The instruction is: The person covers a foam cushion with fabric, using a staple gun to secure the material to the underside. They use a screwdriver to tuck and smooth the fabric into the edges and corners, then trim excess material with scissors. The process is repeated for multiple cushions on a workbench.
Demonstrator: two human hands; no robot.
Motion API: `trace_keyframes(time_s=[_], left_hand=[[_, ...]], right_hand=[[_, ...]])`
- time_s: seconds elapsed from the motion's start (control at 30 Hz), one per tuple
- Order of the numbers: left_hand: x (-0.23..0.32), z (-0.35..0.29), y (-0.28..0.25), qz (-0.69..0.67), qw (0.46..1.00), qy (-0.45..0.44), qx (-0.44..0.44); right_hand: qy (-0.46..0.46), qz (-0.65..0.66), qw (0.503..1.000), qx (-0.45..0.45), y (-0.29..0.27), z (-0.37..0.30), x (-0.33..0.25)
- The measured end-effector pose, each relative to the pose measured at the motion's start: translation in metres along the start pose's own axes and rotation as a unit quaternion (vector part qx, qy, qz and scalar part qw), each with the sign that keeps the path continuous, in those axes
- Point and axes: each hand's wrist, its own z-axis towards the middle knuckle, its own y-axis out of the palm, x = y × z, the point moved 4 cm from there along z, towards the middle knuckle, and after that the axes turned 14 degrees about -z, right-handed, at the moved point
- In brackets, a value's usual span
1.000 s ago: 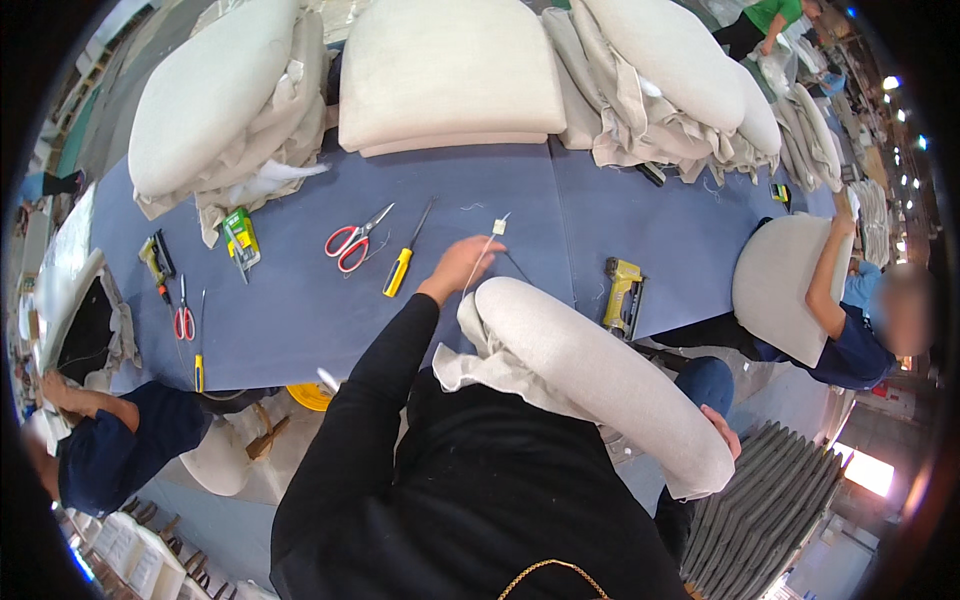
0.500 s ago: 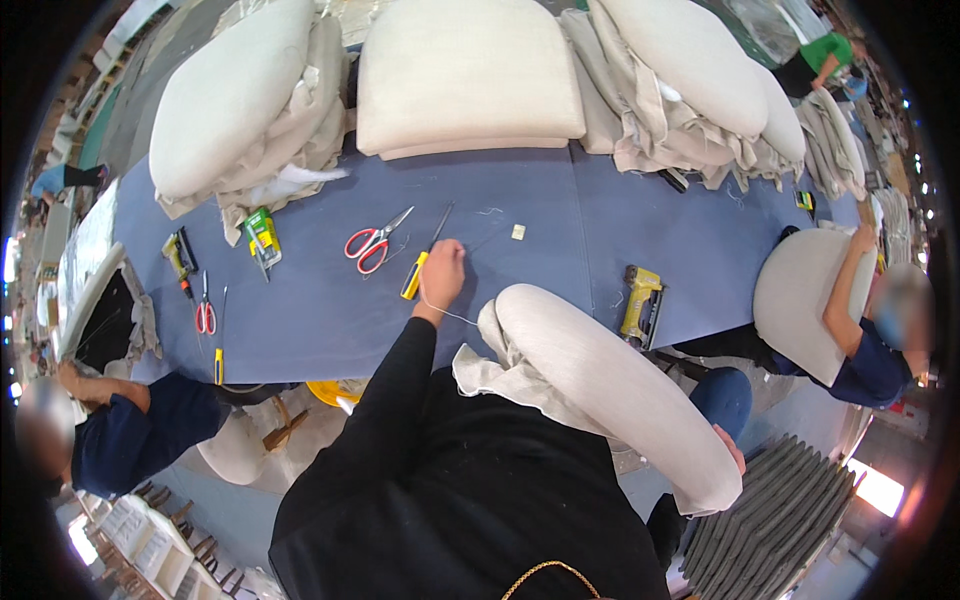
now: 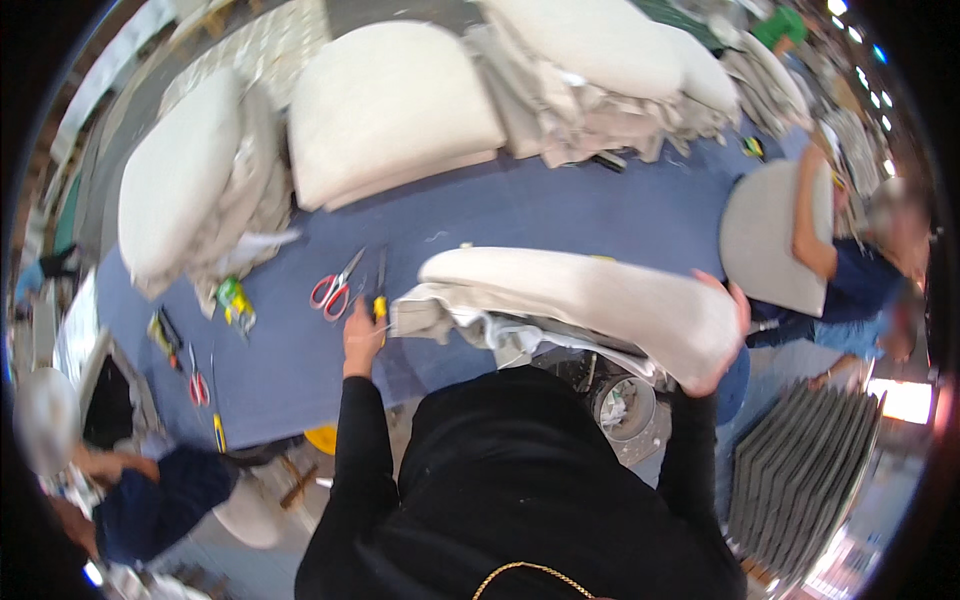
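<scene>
A cream upholstered seat cushion (image 3: pixel 580 290) is held up over the table's near edge, its loose fabric and white lining hanging along the underside. At its right end my right hand (image 3: pixel 722 345) is closed round the rim. My left hand (image 3: pixel 362 340) is closed left of the cushion, just beside a yellow-handled screwdriver (image 3: pixel 380 307) on the table. A pale thread (image 3: pixel 386 328) runs from that hand toward the cushion; the fingertips are blurred. Red-handled scissors (image 3: pixel 332 295) lie just beyond the left hand. The cushion mostly hides the yellow staple gun.
Finished-looking cushions (image 3: pixel 400 110) stand in piles along the far side of the blue table (image 3: pixel 270 370). Co-workers sit at left and right, the right one holding a cushion (image 3: pixel 770 235). A waste bucket (image 3: pixel 625 408) stands below; grey stacked panels (image 3: pixel 800 480) are at lower right.
The cushion has swung up from my lap to lie nearly level across the table edge. My right hand has come into fuller view at its end. The left hand sits nearer the scissors; the view has turned.
</scene>
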Motion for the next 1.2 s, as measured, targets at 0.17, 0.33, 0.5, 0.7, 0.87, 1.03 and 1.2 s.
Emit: trace_keyframes(time_s=[0.17,0.33,0.5,0.7,0.87,1.03,1.2], left_hand=[[0.007,-0.023,0.014,0.107,0.982,0.136,0.075],[-0.028,-0.018,0.023,0.035,0.993,0.085,0.069],[-0.078,-0.016,0.018,-0.385,0.903,-0.185,-0.056],[0.037,-0.088,-0.047,-0.747,0.634,-0.192,-0.045],[0.160,-0.116,-0.089,-0.619,0.763,0.053,0.177],[0.264,-0.150,-0.103,-0.386,0.874,0.237,0.175],[0.303,-0.165,-0.107,-0.356,0.881,0.279,0.141]], right_hand=[[-0.127,-0.155,0.968,-0.151,0.057,0.072,-0.044],[-0.124,0.000,0.971,-0.205,0.076,0.114,-0.060],[-0.059,-0.006,0.960,-0.274,0.101,0.129,-0.074],[-0.118,0.020,0.936,-0.331,0.117,0.146,-0.067],[-0.113,0.035,0.926,-0.358,0.147,0.148,-0.075],[-0.103,-0.019,0.933,-0.345,0.176,0.134,-0.104],[-0.143,-0.044,0.932,-0.330,0.190,0.122,-0.127]])
